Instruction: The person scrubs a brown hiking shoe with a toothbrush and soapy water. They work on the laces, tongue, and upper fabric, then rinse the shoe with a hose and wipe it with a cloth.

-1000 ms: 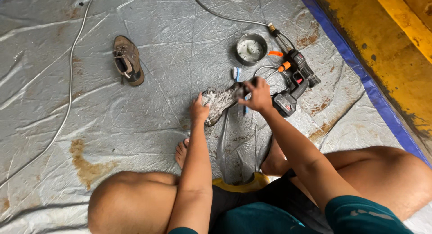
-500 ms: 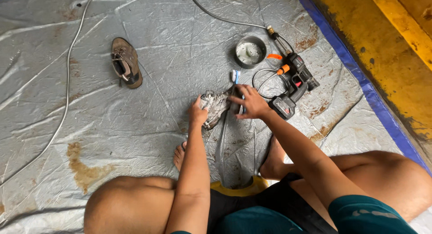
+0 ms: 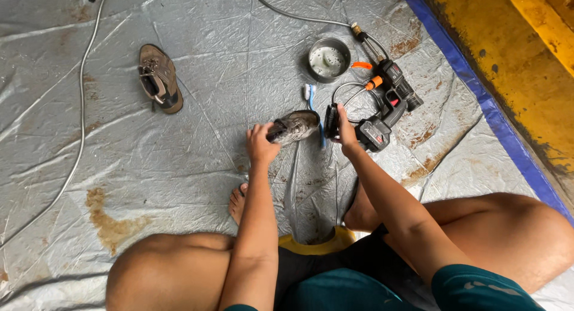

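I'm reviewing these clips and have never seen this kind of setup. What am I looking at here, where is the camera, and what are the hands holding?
There is no machine: a person sits on a grey tarp, and the one camera is worn on their head, looking down past their knees. The left hand holds a wet, soapy shoe by one end. The right hand holds a dark brush beside the shoe. On the tarp lie a second shoe, a blue toothbrush, a metal bowl and a cordless spray gun joined to a hose. A blue strip and a yellow floor edge the tarp on the right.
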